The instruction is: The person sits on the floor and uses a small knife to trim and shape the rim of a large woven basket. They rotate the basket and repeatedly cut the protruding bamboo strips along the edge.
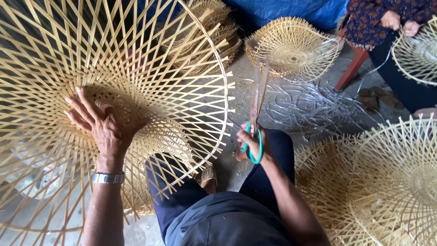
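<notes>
A large round open-weave bamboo frame (136,68) fills the left half of the view, tilted over my knees. My left hand (102,123), with a metal watch on the wrist, lies flat with spread fingers on the frame's dense woven middle. My right hand (250,143) grips a pair of scissors (256,105) with green handles; the long blades point up and away, just right of the frame's rim and the protruding strip ends.
A stack of woven bamboo frames (387,182) stands at the right. Another frame (291,45) lies on the floor ahead, with strip cuttings (309,107) scattered near it. A seated person (391,23) at the top right handles a further frame (419,54). Blue tarpaulin (291,9) behind.
</notes>
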